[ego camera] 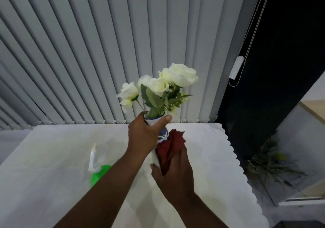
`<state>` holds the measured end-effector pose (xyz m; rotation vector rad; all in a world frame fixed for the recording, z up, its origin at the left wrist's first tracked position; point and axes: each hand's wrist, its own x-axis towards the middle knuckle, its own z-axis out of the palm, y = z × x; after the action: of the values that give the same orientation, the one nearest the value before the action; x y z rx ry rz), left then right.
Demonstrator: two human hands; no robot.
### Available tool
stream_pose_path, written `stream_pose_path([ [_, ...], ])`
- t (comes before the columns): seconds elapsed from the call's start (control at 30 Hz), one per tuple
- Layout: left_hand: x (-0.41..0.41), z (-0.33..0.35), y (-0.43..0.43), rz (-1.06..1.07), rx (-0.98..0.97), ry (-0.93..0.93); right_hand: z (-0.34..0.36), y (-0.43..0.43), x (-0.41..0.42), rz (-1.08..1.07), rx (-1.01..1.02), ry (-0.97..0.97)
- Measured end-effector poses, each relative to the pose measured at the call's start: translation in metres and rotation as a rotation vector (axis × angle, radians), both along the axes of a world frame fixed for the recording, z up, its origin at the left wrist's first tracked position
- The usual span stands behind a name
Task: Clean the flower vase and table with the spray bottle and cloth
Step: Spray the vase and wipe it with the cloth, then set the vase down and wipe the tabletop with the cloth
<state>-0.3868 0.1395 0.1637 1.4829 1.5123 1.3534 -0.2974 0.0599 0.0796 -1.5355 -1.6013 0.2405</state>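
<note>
A white vase (163, 134) with a blue pattern is held up over the table (52, 157), and white roses (163, 83) stick out of its mouth. My left hand (144, 132) grips the vase around its neck. My right hand (174, 171) presses a dark red cloth (170, 147) against the vase's lower body, hiding most of it. A green spray bottle (98, 173) with a clear trigger head stands on the table to the left, partly behind my left forearm.
The table wears a white cover with a scalloped right edge (235, 159). Grey vertical blinds (88, 52) hang right behind it. A dark window and a blind cord (236, 67) are at the right, with a plant (270, 162) low on the floor.
</note>
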Motion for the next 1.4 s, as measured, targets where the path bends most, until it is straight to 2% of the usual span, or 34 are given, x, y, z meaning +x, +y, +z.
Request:
stream_pose_path([
  [0.07,-0.003,0.002,0.004,-0.022,-0.009,0.046,0.004,0.004,-0.001,0.040,0.156,-0.108],
  [0.13,-0.006,0.002,0.008,-0.067,-0.008,0.081,0.015,0.013,0.001,0.146,0.177,-0.082],
  [0.3,-0.011,-0.001,0.015,-0.170,0.010,0.083,0.037,0.034,0.015,0.256,-0.101,0.360],
  [0.4,-0.011,0.003,0.022,-0.191,0.015,0.032,0.027,0.038,0.023,0.261,-0.210,0.525],
  [0.47,-0.012,0.006,0.029,-0.178,0.009,-0.023,0.015,0.037,0.026,0.265,-0.257,0.567],
  [0.57,-0.012,0.008,0.038,-0.143,0.003,-0.045,-0.003,0.030,0.030,0.292,-0.310,0.485],
  [0.67,-0.014,0.004,0.047,-0.107,-0.012,-0.042,-0.027,0.029,0.040,0.337,-0.365,0.322],
  [0.77,-0.018,-0.002,0.058,-0.074,-0.029,0.012,-0.058,0.028,0.060,0.355,-0.430,0.115],
  [0.9,-0.016,-0.009,0.071,-0.068,-0.063,0.087,-0.108,0.022,0.084,0.315,-0.520,-0.063],
  [0.97,-0.014,-0.016,0.077,-0.102,-0.088,0.137,-0.139,0.019,0.095,0.196,-0.460,-0.322],
  [1.03,-0.013,-0.025,0.083,-0.143,-0.110,0.169,-0.157,0.016,0.103,0.228,-0.501,-0.514],
  [1.1,-0.012,-0.037,0.089,-0.168,-0.142,0.162,-0.195,0.012,0.110,0.149,-0.447,-0.843],
  [1.17,-0.011,-0.050,0.096,-0.197,-0.186,0.126,-0.222,0.001,0.108,0.110,-0.439,-0.993],
  [1.2,-0.011,-0.058,0.100,-0.214,-0.209,0.111,-0.233,-0.003,0.109,0.098,-0.472,-1.008],
  [1.33,-0.010,-0.084,0.113,-0.251,-0.268,0.064,-0.219,-0.018,0.099,0.124,-0.714,-0.663],
  [1.4,-0.009,-0.094,0.118,-0.265,-0.286,0.049,-0.211,-0.018,0.097,0.098,-0.689,-0.632],
])
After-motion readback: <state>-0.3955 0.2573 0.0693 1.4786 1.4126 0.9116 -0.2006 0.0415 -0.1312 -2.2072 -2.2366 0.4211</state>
